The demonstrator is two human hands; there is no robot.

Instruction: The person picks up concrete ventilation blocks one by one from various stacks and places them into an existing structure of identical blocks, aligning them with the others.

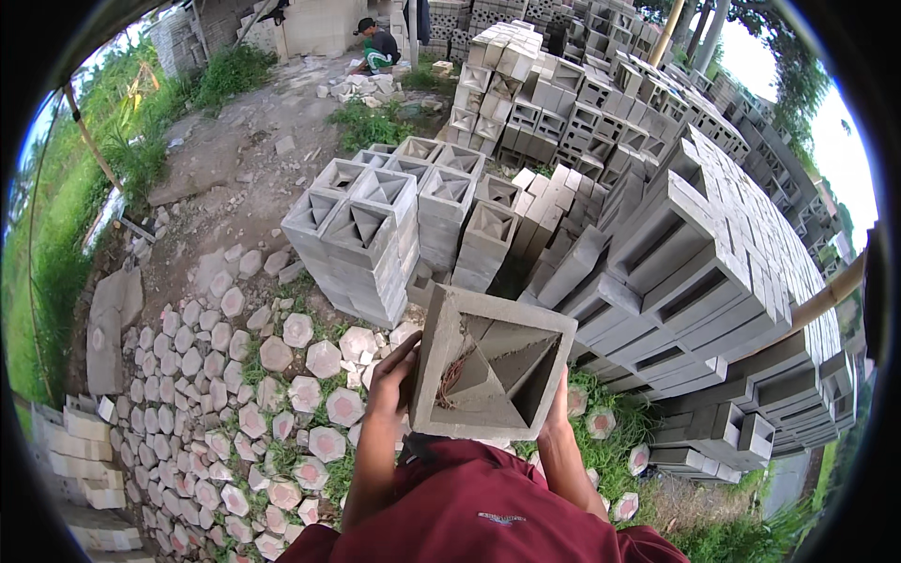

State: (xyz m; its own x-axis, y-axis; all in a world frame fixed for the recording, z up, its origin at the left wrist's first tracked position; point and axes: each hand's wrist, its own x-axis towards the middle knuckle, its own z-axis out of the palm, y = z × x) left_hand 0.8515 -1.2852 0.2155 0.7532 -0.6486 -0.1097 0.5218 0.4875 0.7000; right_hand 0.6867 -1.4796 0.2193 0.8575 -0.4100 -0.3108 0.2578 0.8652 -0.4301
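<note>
Close in front of my chest is a square grey concrete block (507, 371) with a raised rim and sloping triangular faces sunk inside it. A small tangle of brown fibre (452, 383) lies in its left hollow. My left hand (394, 375) grips the block's left side, its fingers partly hidden behind the edge. On the right side, my right hand (558, 408) presses against the block, most of its fingers hidden behind it. Just beyond stands a stack of similar square blocks (361, 235).
Hexagonal paving stones (272, 403) with grass between them cover the ground at left. Tall stacks of hollow blocks (694, 253) fill the right, with a bamboo pole (826, 298) among them. Far back, a person (377, 49) crouches by broken rubble (366, 89). Pale blocks (84, 450) lie at lower left.
</note>
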